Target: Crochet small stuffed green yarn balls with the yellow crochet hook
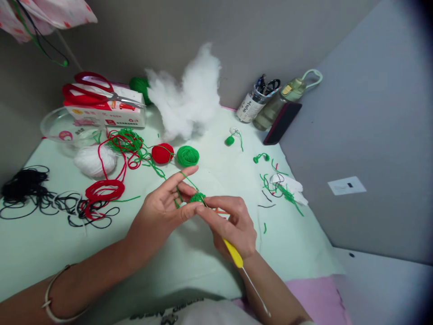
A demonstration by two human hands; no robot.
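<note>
My left hand (169,198) pinches a small green crochet piece (197,197) between thumb and fingers, with green yarn running over its raised index finger. In my right hand (233,221) is a crochet hook (232,253) with a yellow handle; its front end meets the green piece, and its other thin metal end points down toward my body. Just beyond my fingers lie a green yarn ball (187,156) and a red yarn ball (163,153). Part of a white and orange item behind my right fingers is mostly hidden.
Red scissors (101,92) rest on a tissue box (104,110). White stuffing (189,95) stands at the back. Tangled black yarn (25,183), a red coil (104,190) and a white ball (95,160) lie left. A bottle (270,110), a pen cup (249,107) and yarn scraps (287,194) are right.
</note>
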